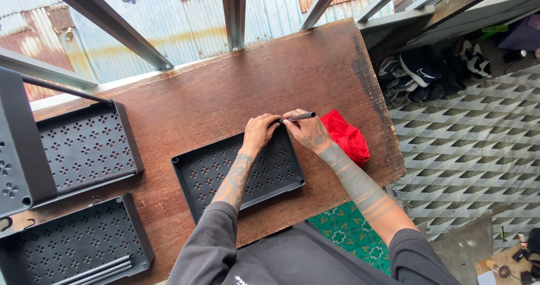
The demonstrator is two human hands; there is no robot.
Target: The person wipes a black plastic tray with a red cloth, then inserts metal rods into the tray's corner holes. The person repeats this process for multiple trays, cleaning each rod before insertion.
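I pinch a thin dark rod (299,117) in both hands, left hand (260,132) and right hand (306,131), at the far corner of an empty perforated black tray (239,172) on the table (225,88). A red cloth (349,137) lies just right; the near-left tray (67,245) holds spare rods (101,270).

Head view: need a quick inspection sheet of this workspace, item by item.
Surface: worn brown wooden table, dark-stained at its right edge.
Job's things: black perforated tray lying flat in front of the person; thin dark rod at the tray's far right corner.
Clutter: red cloth right of the tray; two more black trays at left, loose rods lying in the nearer one.
Grips: left hand on the tray's far rim; right hand pinching the rod.
Cables: nothing seen.
Surroundings: metal bars, corrugated sheet wall, shoes on patterned floor at right.
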